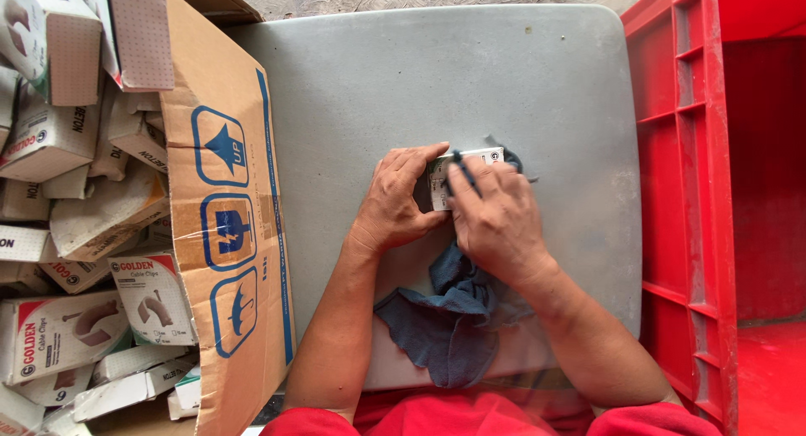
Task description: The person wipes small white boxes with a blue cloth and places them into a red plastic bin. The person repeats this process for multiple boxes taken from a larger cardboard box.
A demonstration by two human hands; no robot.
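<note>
**Both hands on a small white box at the table**

We see first the grey table (437,75), with a red crate (714,193) at its right and an open cardboard carton (220,201) full of small white boxes (59,327) at its left. On the near part of the table lies a blue cloth (449,318). Our left hand (395,203) and right hand (497,218) are together at the middle, both closed around one small white box (443,177), which rests on the table. A dark strip crosses its top under the right fingers (463,177).
</note>
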